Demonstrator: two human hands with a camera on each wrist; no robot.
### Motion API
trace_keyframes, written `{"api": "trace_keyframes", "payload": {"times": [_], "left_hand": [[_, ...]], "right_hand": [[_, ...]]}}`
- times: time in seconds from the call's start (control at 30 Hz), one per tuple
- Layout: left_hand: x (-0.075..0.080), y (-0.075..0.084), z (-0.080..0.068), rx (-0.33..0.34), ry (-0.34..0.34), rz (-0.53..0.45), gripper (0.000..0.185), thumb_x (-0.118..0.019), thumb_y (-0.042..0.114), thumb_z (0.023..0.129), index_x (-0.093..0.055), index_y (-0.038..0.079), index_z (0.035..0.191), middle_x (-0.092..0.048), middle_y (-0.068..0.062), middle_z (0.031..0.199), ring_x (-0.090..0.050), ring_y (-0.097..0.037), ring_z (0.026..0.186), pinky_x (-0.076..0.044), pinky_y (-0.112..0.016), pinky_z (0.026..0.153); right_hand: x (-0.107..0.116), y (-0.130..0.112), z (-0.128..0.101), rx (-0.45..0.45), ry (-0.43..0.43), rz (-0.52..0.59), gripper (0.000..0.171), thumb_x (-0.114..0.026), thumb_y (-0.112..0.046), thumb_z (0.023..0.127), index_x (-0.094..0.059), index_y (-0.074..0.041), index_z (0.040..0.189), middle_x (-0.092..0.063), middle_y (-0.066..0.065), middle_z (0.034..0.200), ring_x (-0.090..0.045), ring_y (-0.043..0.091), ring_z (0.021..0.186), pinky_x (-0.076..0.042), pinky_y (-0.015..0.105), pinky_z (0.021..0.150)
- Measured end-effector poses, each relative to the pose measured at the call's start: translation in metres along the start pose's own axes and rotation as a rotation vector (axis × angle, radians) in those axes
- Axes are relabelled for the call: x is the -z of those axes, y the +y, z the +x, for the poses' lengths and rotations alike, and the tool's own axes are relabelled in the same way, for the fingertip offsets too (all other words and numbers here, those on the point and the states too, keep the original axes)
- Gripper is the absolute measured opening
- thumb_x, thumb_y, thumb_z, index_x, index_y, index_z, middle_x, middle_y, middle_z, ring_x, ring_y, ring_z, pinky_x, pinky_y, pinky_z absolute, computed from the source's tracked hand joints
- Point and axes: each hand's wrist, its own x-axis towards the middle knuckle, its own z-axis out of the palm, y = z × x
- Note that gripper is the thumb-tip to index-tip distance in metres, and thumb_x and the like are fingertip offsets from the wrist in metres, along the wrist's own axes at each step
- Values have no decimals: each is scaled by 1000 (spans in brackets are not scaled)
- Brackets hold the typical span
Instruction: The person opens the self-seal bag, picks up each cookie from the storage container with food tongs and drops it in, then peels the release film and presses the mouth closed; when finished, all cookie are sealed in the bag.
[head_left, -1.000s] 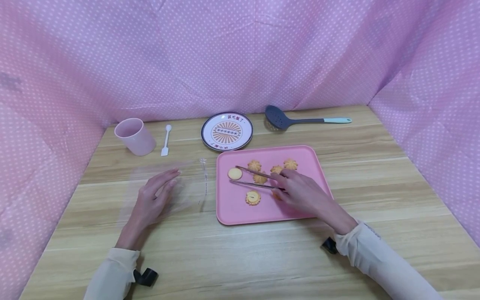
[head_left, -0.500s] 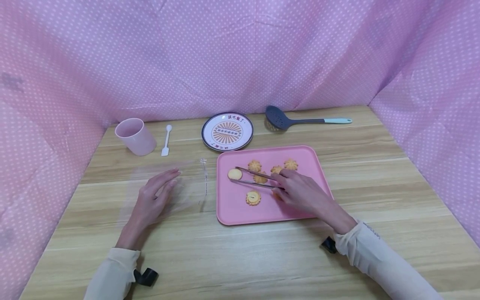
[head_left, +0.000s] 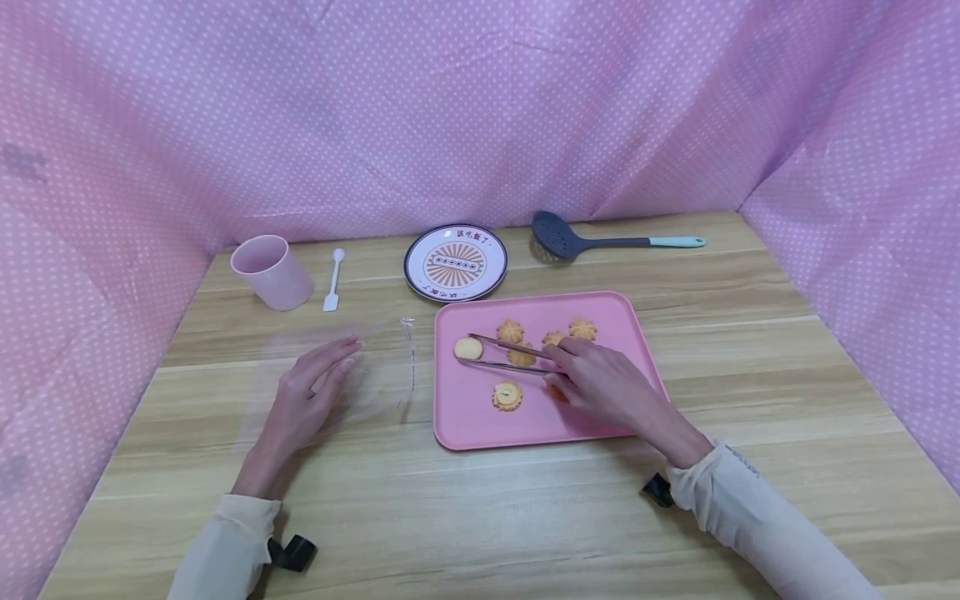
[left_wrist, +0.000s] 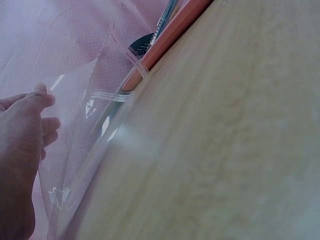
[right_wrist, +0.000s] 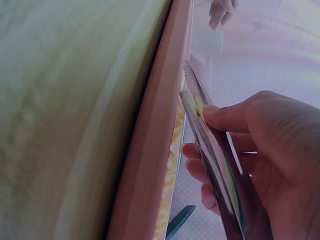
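Observation:
In the head view my right hand (head_left: pixel 600 379) holds metal tongs (head_left: pixel 506 343) over the pink tray (head_left: pixel 472 425). Their tips lie on either side of a round pale cookie (head_left: pixel 468 348) near the tray's left edge. My left hand (head_left: pixel 311 396) is at a clear plastic bag (head_left: pixel 386 375) left of the tray, with its fingers bent. The left wrist view shows the bag's mouth (left_wrist: pixel 112 95) standing apart near the tray, and the fingers (left_wrist: pixel 49 125) against the film. A cookie topped with a pale centre (head_left: pixel 507 396) and several flower-shaped cookies (head_left: pixel 509 332) lie on the tray; my right hand partly covers some.
Behind the tray stands a white patterned plate (head_left: pixel 455 262). A grey slotted spoon (head_left: pixel 555 235) with a mint handle lies at the back right. At the back left are a pink cup (head_left: pixel 272 273) and a small white spatula (head_left: pixel 333 279). Pink dotted cloth (head_left: pixel 480 117) encloses the wooden table (head_left: pixel 465 533).
The tongs' tips have come a little closer round the round pale cookie, which has shifted very slightly left. My left hand and the bag have stayed in place.

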Motion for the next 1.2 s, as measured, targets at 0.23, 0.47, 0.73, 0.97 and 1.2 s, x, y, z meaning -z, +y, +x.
{"api": "trace_keyframes", "payload": {"times": [0.23,0.47,0.73,0.97,1.2], "left_hand": [[0,1,0,-7,4,-2,46,-70,-23,82,-73,-2,122,-70,-19,127,-63,-41,118,-39,-23,111],[0,0,0,-9,9,-2,46,-70,-23,81,-74,-2,122,-70,-19,126,-63,-41,118,-40,-23,111],[0,1,1,-1,3,-8,46,-69,-23,83,-73,-1,123,-70,-19,127,-62,-41,119,-39,-23,111],[1,0,1,-10,-5,-5,41,-69,-21,85,-73,-3,122,-70,-20,126,-63,-36,121,-40,-25,112],[4,1,1,-6,-21,3,40,-67,-20,88,-72,-4,124,-69,-19,129,-62,-35,123,-40,-28,113]], "right_hand": [[-1,-2,1,19,22,1,37,-81,-12,90,-71,0,124,-70,13,107,-68,26,92,-61,43,78],[-1,-12,8,54,33,42,32,-79,-9,92,-70,-2,122,-69,11,103,-67,27,92,-60,43,78],[-6,-24,20,99,48,62,35,-79,-15,94,-71,-5,126,-69,7,105,-66,23,89,-59,38,73],[-8,-37,32,145,44,71,32,-79,-18,94,-70,-4,122,-68,8,104,-64,22,87,-59,37,73],[-15,-48,45,171,34,61,29,-75,-19,97,-69,-6,122,-66,5,101,-64,20,88,-58,35,70]]}}
